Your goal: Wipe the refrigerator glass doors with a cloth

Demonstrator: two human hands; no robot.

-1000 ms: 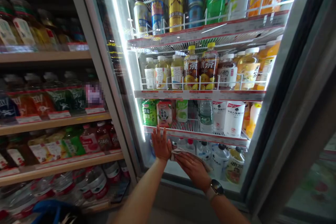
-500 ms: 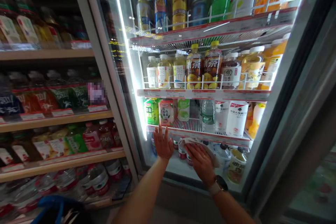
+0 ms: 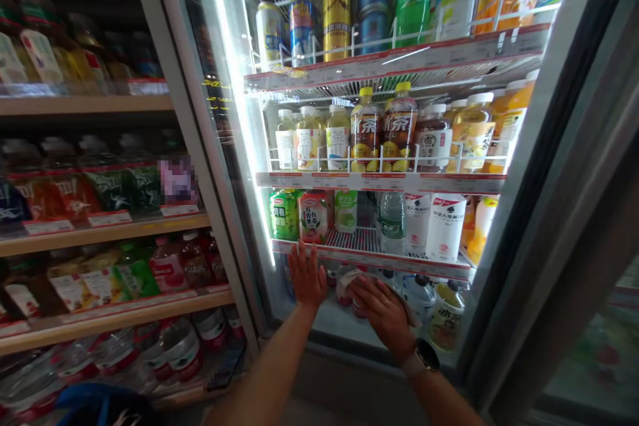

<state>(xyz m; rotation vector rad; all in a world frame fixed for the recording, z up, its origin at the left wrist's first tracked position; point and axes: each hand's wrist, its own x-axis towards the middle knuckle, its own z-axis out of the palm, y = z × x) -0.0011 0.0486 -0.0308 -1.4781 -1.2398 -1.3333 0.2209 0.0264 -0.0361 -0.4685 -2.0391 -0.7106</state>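
Observation:
The glass door (image 3: pixel 344 319) of a lit drinks fridge is in front of me. Lying flat against the glass is my left hand (image 3: pixel 306 279), its fingers spread and pointing up, near the lowest wire shelf. My right hand (image 3: pixel 382 313), with a watch (image 3: pixel 426 354) at the wrist, presses a pale cloth (image 3: pixel 349 277) to the same pane, lower and to the right. Most of the cloth is hidden under the palm and fingers. Behind the glass, a red-labelled tea carton (image 3: pixel 313 216) shows just above my left fingertips, and bottles (image 3: pixel 449 316) stand beyond my right hand.
To the left, wooden shelves (image 3: pixel 110 233) hold rows of bottles. A metal door frame (image 3: pixel 200 146) separates them from the fridge. Something blue (image 3: pixel 94 399) is at the lower left, beside a dark flat object (image 3: pixel 227 366). A dark frame edge (image 3: pixel 519 213) runs along the right.
The view has shifted slightly, moving the shelves a little left in the picture. Both hands remain on the glass in nearly the same places, the cloth still under the right one.

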